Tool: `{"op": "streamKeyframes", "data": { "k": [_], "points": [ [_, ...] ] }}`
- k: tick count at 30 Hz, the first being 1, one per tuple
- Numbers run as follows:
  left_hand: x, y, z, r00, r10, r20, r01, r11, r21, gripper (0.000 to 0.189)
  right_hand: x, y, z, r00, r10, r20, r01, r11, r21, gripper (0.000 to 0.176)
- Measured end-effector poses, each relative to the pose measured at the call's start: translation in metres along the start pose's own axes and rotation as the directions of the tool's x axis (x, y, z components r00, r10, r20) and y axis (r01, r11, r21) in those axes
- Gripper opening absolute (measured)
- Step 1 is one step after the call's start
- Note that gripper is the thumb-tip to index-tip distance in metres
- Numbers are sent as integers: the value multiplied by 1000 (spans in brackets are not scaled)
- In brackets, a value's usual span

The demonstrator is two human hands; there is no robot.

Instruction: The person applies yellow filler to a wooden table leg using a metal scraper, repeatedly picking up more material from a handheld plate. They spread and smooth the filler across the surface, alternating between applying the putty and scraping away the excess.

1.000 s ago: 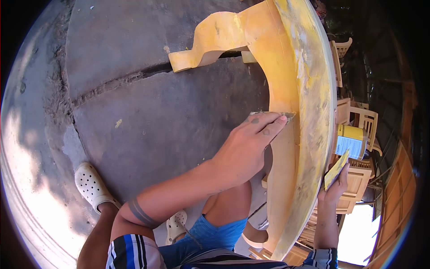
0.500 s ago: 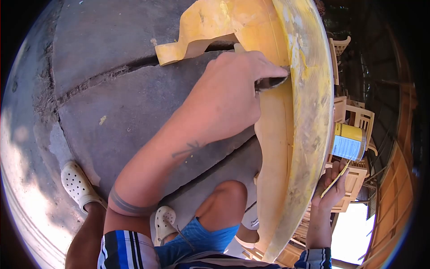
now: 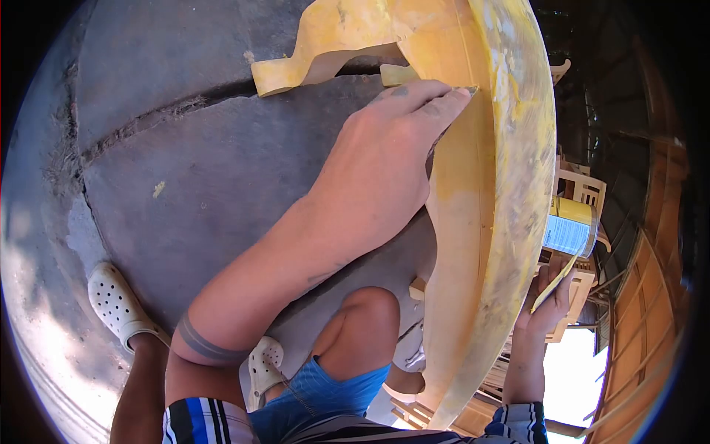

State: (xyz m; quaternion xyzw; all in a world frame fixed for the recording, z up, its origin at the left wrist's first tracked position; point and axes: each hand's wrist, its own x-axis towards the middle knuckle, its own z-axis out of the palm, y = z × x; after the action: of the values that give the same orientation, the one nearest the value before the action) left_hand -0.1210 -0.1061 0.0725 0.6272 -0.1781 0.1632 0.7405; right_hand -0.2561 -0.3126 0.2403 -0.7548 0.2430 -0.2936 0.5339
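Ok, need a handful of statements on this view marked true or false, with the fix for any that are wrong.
1. The left hand holds a thin scraper at the curved yellow piece. True.
2. The right hand holds nothing. False: it holds a flat plate with yellow on it.
3. Both clogs are pale and have holes. True.
4. The shorts are red. False: they are blue.
5. The can is plain yellow all over. False: it also bears a pale blue label.
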Motion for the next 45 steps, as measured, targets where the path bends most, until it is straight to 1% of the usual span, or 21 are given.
{"op": "streamKeyframes", "data": {
  "k": [3,7,10,11,12,13,14,17,18,19,21,24,27,28,31,32,35,38,41,42,45],
  "points": [
    [3,-3,24,999,35,-20,-35,999,-13,47,1,0,-1,1000,16,-18,-15,999,47,33],
    [-58,33,29,958,-64,279,113,980,-162,50,0,0,0,1000,28,2,-28,998,52,33],
    [-62,33,14,938,-106,331,201,943,-265,55,2,0,-7,994,48,95,-58,994,98,31],
    [-51,23,5,971,-93,219,142,966,-218,56,3,0,-10,990,51,130,-66,992,109,31],
    [-28,11,-8,991,-83,107,100,981,-167,56,2,-1,-11,995,35,90,-45,993,109,30],
    [-6,-2,-16,999,-14,47,17,998,-64,55,0,-1,-11,998,24,53,-30,994,108,29],
    [12,-15,-20,999,-41,29,42,999,-19,53,2,1,-9,1000,8,24,-11,993,116,28],
    [31,-20,-1,998,-18,52,20,999,-31,52,3,2,-15,994,-30,106,16,991,132,26],
    [21,-10,8,998,67,4,-66,997,-40,50,5,2,-17,992,-29,125,12,991,134,28],
    [10,1,13,998,47,51,-42,995,-90,52,3,2,-17,994,-22,107,8,992,125,28],
    [-20,22,17,977,-47,206,68,993,-96,54,1,1,-11,997,-10,75,2,994,111,28],
    [-46,22,11,918,12,397,98,962,-256,55,2,0,-11,997,1,83,-7,997,77,29],
    [-7,4,-13,987,-72,146,92,986,-140,54,2,1,-11,997,-13,83,8,998,58,29],
    [2,-2,-13,996,-30,78,35,997,-67,54,3,1,-11,997,-4,71,-1,997,82,29],
    [-3,8,22,999,-41,18,40,999,24,55,3,2,-13,997,-9,83,-1,992,128,29],
    [-18,17,30,996,17,86,-21,999,46,49,3,2,-13,997,-7,83,-4,992,128,29],
    [-48,27,26,958,-27,286,50,996,-72,47,3,2,-13,995,-2,103,-12,991,136,29],
    [-25,22,16,988,-125,95,132,989,-70,58,2,1,-15,991,-12,134,-6,990,138,28],
    [-37,30,65,997,-37,-65,41,997,58,55,4,1,-15,990,-28,139,10,992,128,26],
    [-48,35,79,995,-61,-75,69,993,99,54,5,1,-17,989,-30,147,10,991,135,26],
    [-83,43,69,992,11,122,-16,999,42,56,4,2,-17,991,-16,133,-3,989,147,26]
  ]
}}
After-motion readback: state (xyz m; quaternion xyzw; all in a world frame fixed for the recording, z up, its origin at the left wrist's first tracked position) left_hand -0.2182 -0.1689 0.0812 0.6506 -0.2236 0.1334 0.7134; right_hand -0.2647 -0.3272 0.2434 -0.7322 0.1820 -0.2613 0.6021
